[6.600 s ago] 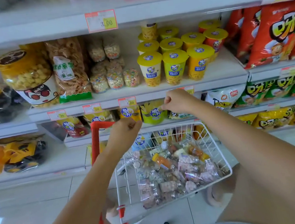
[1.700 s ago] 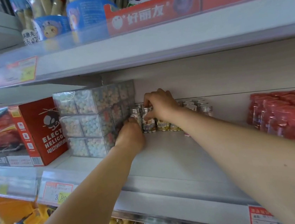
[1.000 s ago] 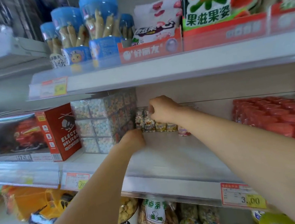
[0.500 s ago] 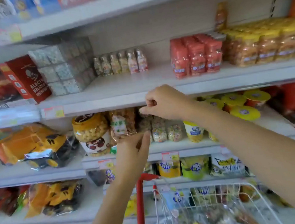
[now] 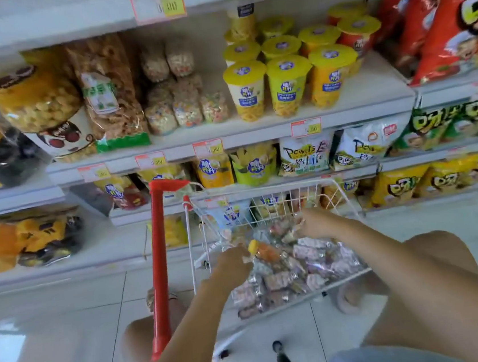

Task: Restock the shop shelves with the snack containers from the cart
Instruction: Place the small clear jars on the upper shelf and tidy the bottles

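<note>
A small white wire cart (image 5: 265, 190) with a red handle post (image 5: 159, 264) stands on the floor in front of the shelves. It holds a heap of small clear snack containers (image 5: 304, 268), and an orange one with a yellow cap (image 5: 265, 250) lies on top. My left hand (image 5: 231, 266) reaches into the cart's near left side, fingers curled down beside the yellow cap. My right hand (image 5: 318, 224) is at the far side of the heap, fingers bent down among the containers. Motion blur hides whether either hand holds anything.
Stocked shelves fill the view ahead: yellow-lidded cups (image 5: 289, 82), bagged puffs (image 5: 108, 91), a large jar (image 5: 41, 105), red chip bags (image 5: 452, 22) and lower bags (image 5: 303, 155). Yellow toy packs (image 5: 29, 237) sit at the left. My knees flank the cart on the tiled floor (image 5: 56, 335).
My view dropped from the upper shelf, where both hands were at the small containers, down to the cart. Both hands came away from the shelf edge and now reach into the cart.
</note>
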A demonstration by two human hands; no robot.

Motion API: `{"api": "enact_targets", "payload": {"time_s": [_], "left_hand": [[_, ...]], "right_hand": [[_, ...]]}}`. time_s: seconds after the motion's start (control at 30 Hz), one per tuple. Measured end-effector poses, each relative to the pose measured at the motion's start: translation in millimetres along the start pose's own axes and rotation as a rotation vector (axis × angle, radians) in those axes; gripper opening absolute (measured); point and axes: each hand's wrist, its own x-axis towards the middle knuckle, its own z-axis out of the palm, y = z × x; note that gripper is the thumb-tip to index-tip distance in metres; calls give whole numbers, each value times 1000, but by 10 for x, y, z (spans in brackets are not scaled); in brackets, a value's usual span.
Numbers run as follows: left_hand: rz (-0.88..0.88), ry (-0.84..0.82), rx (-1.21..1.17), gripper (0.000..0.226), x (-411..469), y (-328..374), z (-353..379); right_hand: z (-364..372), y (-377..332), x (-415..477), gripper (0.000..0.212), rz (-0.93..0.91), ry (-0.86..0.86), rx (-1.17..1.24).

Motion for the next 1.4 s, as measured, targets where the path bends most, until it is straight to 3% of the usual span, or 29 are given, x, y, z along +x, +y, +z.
{"api": "enact_targets", "payload": {"time_s": [0.17,0.33,0.43,0.5,0.63,0.77,0.87,1.0,1.07,1.13,1.2,1.27,1.4], "left_hand": [[46,-140,17,39,174,-26,467],[179,-228,126,49,426,124,702],[160,-259,315,59,510,188,902],[118,-252,408,62,552,218,1020],[60,-211,401,53,621,246,1142],[49,-191,430,39,562,246,1094],[29,-104,188,29,460,243,871],[-66,73,-387,33,347,307,367],[-134,86,-775,36,240,403,63],[-131,128,-1106,37,71,476,-276],[7,164,-1246,27,-130,522,-616],[178,195,-1272,19,-347,582,-980],[411,299,-1240,16,-674,711,-1690]], "right_hand": [[639,278,225,45,43,-75,44],[922,487,407,26,26,34,69],[899,614,319,14,19,-133,99],[926,682,261,29,20,-268,99],[1086,653,333,49,11,-356,-212],[1070,514,258,40,45,-323,-247],[809,495,140,28,149,-246,58],[72,307,-269,8,175,-244,856],[-241,150,-508,5,125,-229,1097],[-450,22,-661,14,57,-218,1239],[-621,-137,-783,29,-55,-192,1272],[-792,-355,-907,38,-169,-134,1204],[-1233,-864,-1155,31,-389,46,1214]]}}
